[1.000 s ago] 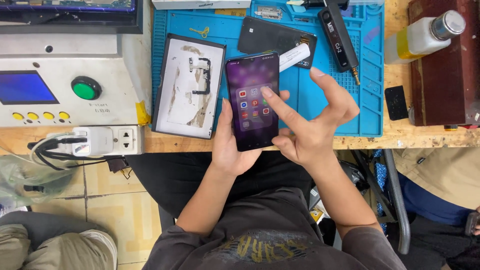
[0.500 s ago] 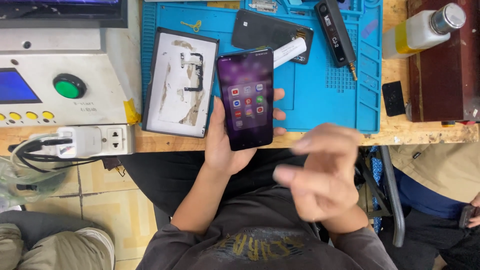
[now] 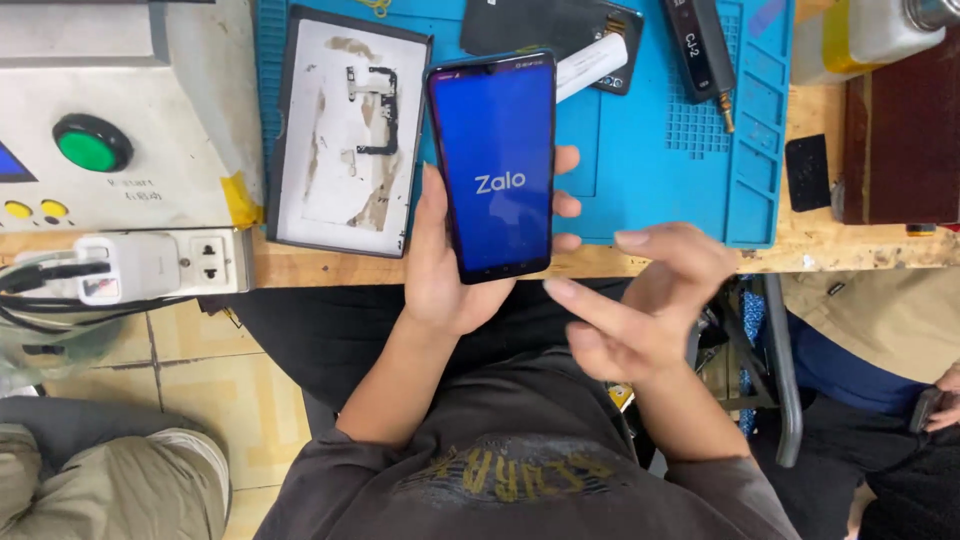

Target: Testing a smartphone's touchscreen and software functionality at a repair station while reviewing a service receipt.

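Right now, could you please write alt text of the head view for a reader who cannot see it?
A person's left hand holds a slim dark smartphone with a lit blue screen upright above a blue silicone work mat. The right hand hovers beside it, fingers spread, not touching. A white rectangular phone back panel lies on the mat.

glossy glass smartphone (image 3: 497, 165), matt rubbery blue mat (image 3: 660, 160), rough wood bench (image 3: 850, 245).

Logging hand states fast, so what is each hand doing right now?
Left hand: closed around the smartphone, screen lit blue.
Right hand: open, holding nothing, fingers spread just right of the phone.
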